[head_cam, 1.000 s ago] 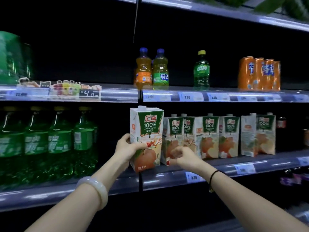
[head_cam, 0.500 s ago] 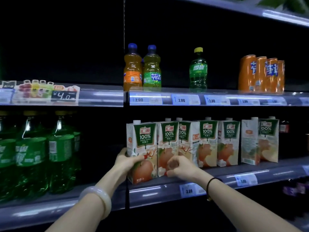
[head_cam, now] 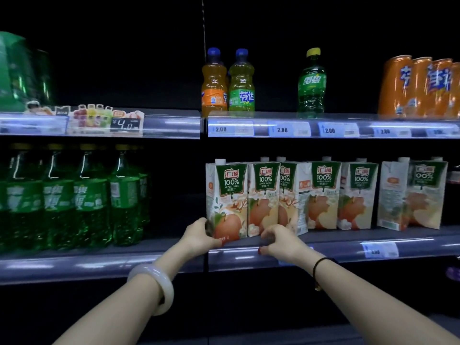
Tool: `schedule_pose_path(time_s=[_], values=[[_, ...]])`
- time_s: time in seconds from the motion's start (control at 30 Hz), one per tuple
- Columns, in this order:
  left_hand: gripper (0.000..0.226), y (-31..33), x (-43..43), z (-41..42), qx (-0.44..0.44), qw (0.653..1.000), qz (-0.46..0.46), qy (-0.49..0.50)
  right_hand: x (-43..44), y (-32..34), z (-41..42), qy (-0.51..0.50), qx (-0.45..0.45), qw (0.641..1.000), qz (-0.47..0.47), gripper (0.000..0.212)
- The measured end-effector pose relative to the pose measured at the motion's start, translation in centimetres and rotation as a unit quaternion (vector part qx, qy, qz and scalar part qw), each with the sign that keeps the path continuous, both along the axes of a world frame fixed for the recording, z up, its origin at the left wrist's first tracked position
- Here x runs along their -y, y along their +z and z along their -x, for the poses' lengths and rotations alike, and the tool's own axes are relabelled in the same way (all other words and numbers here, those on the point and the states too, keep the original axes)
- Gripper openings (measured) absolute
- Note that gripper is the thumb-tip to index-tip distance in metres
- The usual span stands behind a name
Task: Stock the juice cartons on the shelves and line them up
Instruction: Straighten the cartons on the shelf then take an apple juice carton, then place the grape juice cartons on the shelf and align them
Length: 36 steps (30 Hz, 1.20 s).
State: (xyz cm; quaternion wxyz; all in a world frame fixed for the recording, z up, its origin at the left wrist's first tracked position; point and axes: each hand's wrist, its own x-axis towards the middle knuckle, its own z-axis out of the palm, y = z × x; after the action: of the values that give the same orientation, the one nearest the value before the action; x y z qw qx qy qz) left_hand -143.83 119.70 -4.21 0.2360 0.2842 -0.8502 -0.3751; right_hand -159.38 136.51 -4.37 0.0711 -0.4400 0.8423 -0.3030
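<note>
The left hand (head_cam: 199,236) grips the end carton (head_cam: 226,200) at its lower left corner, with the fingers wrapped round the side wall and the thumb across the front near the base. This carton stands upright on the shelf (head_cam: 336,247) at the left end of the row. Its label reads 100% apple juice and its white cap is on. The right hand (head_cam: 281,241) sits just right of this grip. Its fingers curl against the bottom front edge of the second carton (head_cam: 263,195) and its thumb points down at the shelf lip; whether it pinches the carton or only touches it cannot be determined. The second carton touches the end carton. Further right of the grip, the third carton (head_cam: 295,195) stands turned with a side panel showing, and the fourth carton (head_cam: 323,192) and fifth carton (head_cam: 358,195) face front. Beyond a gap, well right of the grip, stands a pair of cartons (head_cam: 428,192), angled. Well left of the grip, large green bottles (head_cam: 92,195) stand in a row at the same level. Above the grip, on the upper shelf (head_cam: 174,123), an orange-drink bottle (head_cam: 214,83) touches a yellow-green bottle (head_cam: 241,83). To their right stand a small green bottle (head_cam: 312,83) and orange cans (head_cam: 418,85). A pale bangle (head_cam: 159,287) circles the left wrist and a black band (head_cam: 321,265) the right.
</note>
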Motion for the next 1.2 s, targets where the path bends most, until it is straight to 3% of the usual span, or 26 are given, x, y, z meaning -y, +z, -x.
schedule_pose_path(time_s=[0.1,0.2,0.4,0.5,0.63,0.77,1.2], values=[[0.025,-0.4,-1.0,-2.1,0.039,0.997,0.062,0.033,-0.7,-0.7,-1.3,0.017,-0.037,0.999,0.002,0.047],[0.032,-0.9,-2.0,-4.7,0.034,0.994,0.076,0.065,-1.0,-0.9,-2.6,0.015,-0.048,0.999,0.013,0.049],[0.025,-2.0,-2.0,-13.4,0.06,0.993,0.036,0.092,1.3,-0.9,-7.1,0.039,-0.049,0.997,0.053,0.039],[0.023,-2.3,-1.6,-18.7,0.055,0.99,0.019,0.124,3.6,-1.4,-11.4,0.108,-0.033,0.99,0.088,0.052],[0.027,-2.2,-1.0,-26.1,0.042,0.981,0.009,0.187,7.4,-2.1,-18.8,0.222,0.006,0.975,0.022,0.065],[0.023,-1.7,0.1,-34.7,0.044,0.969,0.012,0.244,11.5,-1.8,-27.4,0.297,0.018,0.955,-0.01,0.059],[0.022,0.8,6.5,-67.7,0.024,0.9,0.029,0.434,26.1,-1.4,-58.5,0.423,0.075,0.903,0.021,0.046]])
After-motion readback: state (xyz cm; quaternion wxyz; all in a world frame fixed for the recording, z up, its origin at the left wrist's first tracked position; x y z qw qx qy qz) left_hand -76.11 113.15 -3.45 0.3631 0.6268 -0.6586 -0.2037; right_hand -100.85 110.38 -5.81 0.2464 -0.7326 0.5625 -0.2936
